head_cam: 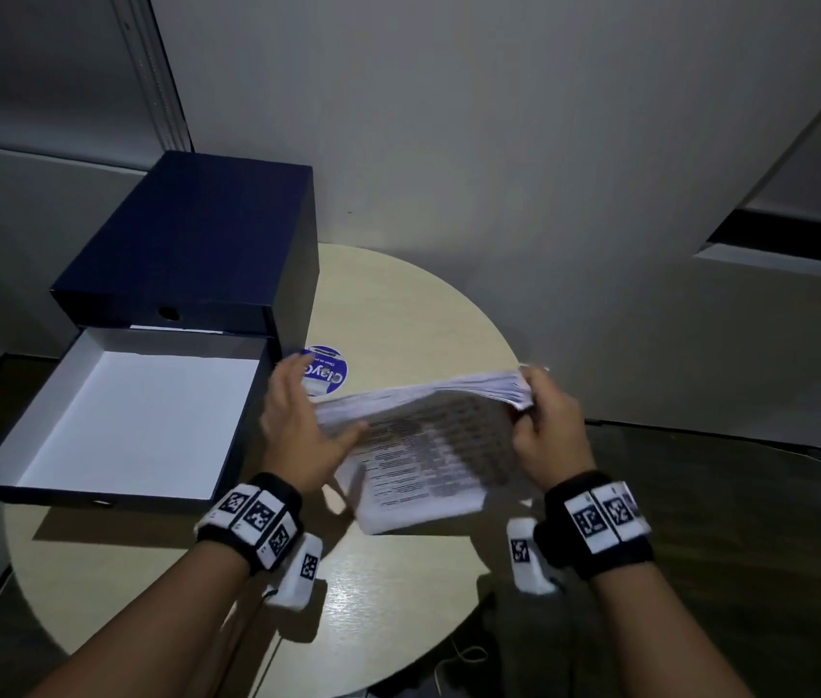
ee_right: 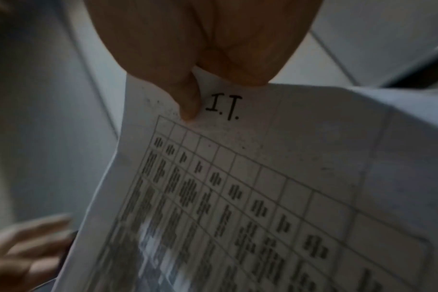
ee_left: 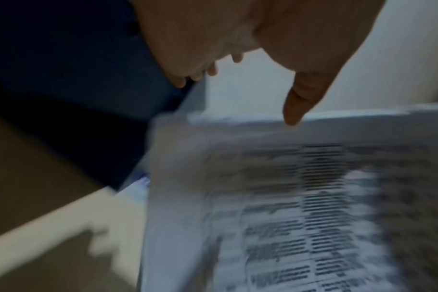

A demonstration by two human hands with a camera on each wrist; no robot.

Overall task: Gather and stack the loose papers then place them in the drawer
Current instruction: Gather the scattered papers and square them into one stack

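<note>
A stack of printed papers (head_cam: pixel 428 455) hangs tilted above the round table, its lower edge close to the tabletop. My right hand (head_cam: pixel 544 425) pinches the stack's upper right corner; in the right wrist view its thumb (ee_right: pixel 188 102) presses on the top sheet (ee_right: pixel 263 177) beside the letters "I.T.". My left hand (head_cam: pixel 307 410) is at the stack's left edge with fingers straight. Its thumb (ee_left: pixel 300 98) touches the papers (ee_left: pixel 288 197), while the other fingers stand apart from them. To the left, the dark blue drawer (head_cam: pixel 136 420) is pulled out of its box (head_cam: pixel 206 234), white inside and empty.
The beige round table (head_cam: pixel 398 596) carries a blue round sticker (head_cam: pixel 330 370) next to the box. A pale wall rises right behind the table. A dark glossy surface (head_cam: pixel 725 521) adjoins it on the right. Cables lie on the floor below the front edge.
</note>
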